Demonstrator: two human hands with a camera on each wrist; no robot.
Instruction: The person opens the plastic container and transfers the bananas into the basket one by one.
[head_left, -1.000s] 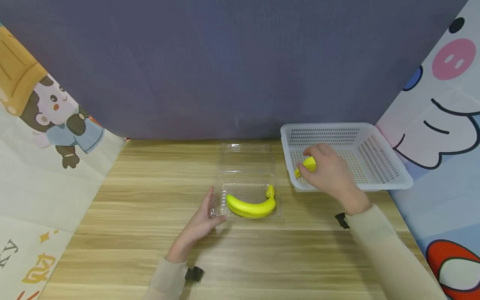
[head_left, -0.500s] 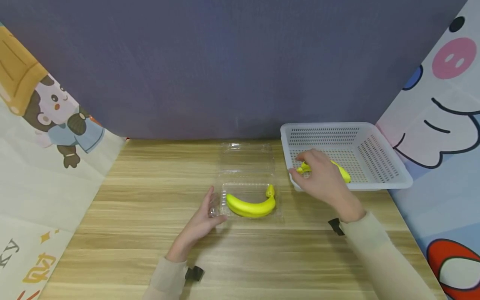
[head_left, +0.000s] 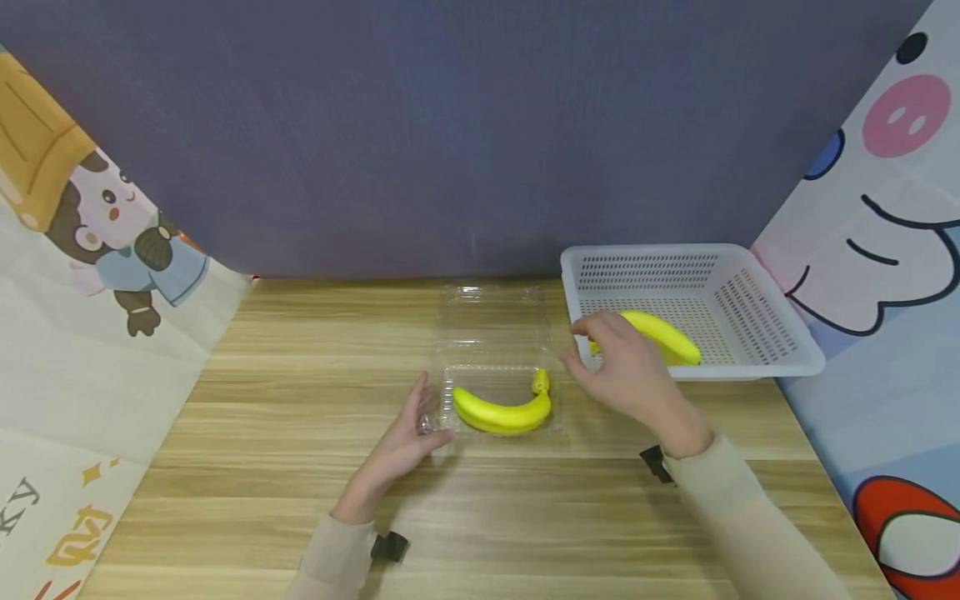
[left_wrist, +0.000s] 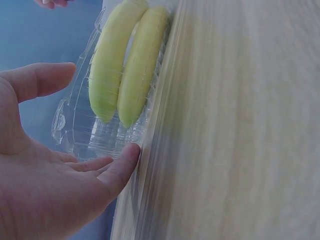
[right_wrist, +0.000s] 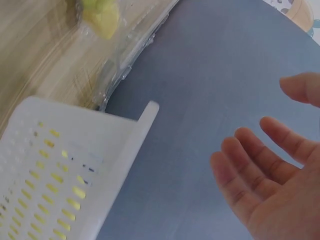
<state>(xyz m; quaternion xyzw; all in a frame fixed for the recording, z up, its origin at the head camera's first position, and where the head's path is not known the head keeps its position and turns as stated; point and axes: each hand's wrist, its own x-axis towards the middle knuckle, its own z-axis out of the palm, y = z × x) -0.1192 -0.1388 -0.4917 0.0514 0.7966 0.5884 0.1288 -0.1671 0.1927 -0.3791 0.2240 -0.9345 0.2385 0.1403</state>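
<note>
Right grip has shifted left, uncovering more banana in the basket.

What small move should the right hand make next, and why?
Probably move the right hand left to the open container: that hand is empty, one banana lies in the basket, another banana sits in the container, and the left hand is at the container's side.

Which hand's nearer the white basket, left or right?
Right. The right hand hovers at the near left corner of the white basket; the left hand is farther left, beyond the clear container.
</note>
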